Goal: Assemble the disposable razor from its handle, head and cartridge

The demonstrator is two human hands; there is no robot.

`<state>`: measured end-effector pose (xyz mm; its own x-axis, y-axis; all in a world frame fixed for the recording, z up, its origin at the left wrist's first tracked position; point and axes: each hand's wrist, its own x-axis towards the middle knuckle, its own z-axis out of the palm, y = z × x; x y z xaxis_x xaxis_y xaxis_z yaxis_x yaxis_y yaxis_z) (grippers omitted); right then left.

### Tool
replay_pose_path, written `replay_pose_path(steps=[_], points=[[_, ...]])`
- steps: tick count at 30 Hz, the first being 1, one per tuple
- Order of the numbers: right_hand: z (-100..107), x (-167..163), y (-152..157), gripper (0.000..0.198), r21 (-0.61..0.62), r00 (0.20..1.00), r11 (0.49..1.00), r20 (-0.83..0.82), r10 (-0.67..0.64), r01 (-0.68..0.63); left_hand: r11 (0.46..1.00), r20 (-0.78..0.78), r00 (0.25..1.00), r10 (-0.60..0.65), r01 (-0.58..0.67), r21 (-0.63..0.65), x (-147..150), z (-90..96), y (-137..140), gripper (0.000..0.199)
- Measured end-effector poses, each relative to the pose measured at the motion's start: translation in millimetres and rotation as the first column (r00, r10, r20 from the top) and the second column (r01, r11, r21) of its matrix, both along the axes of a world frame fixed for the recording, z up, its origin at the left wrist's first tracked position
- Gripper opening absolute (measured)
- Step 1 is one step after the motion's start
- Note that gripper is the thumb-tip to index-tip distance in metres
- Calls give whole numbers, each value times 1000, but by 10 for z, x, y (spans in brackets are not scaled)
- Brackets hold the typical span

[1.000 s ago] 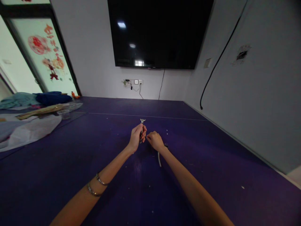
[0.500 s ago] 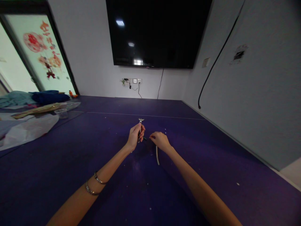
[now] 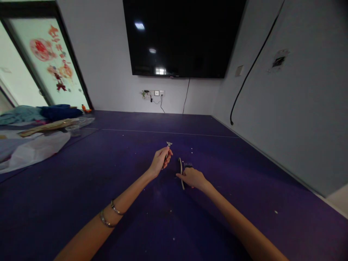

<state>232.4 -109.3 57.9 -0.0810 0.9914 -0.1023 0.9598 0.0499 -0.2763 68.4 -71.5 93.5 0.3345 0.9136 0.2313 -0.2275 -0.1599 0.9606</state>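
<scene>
My left hand (image 3: 161,161) is closed round the handle of a small T-headed tool, like a razor (image 3: 169,144), its metal head pointing up and away. To the right, my right hand (image 3: 193,177) is low over the purple surface, fingers curled down and thumb stretched left. A small dark object (image 3: 188,165) shows just beyond its knuckles; its kind is unclear, and the fingers partly hide whatever they grip. A thin pale strip with a dark far end (image 3: 181,167) lies beside that hand, passing under the thumb.
The wide purple surface (image 3: 130,224) has small white scraps on it. Plastic bags (image 3: 40,148) and folded cloths (image 3: 59,112) lie at the left. A television (image 3: 185,40) hangs on the far wall; a black cable (image 3: 252,67) runs down the right wall.
My right hand has moved down and towards me from beside the left hand, uncovering the strip's far end. The left hand with the razor-like tool has shifted slightly right.
</scene>
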Motion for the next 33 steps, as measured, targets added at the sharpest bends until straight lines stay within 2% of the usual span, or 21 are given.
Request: replay_pose_path(steps=[6, 11, 16, 20, 23, 28, 33], points=[[-84, -66, -35, 35, 84, 997, 996, 75, -30, 24, 999, -85, 996, 29, -32, -34, 75, -112, -9, 40], [-57, -9, -21, 33, 92, 997, 994, 34, -69, 66, 1000, -104, 994, 21, -23, -19, 109, -150, -32, 30], [77, 271, 78, 33, 69, 971, 992, -222, -84, 102, 999, -151, 989, -2, 7, 33, 123, -144, -74, 23], [231, 535, 127, 31, 91, 869, 985, -488, -86, 148, 998, -140, 990, -16, 26, 64, 139, -179, -80, 20], [356, 694, 94, 29, 146, 790, 981, -613, -10, 126, 996, -89, 994, -68, 73, 51, 150, -219, -62, 22], [467, 909, -55, 37, 353, 856, 935, -493, 154, 35, 992, -75, 990, -119, 123, 42, 148, -288, -8, 23], [545, 992, -223, 39, 333, 853, 941, -508, 121, 65, 988, -126, 984, -128, 137, 66, 142, -313, -13, 21]])
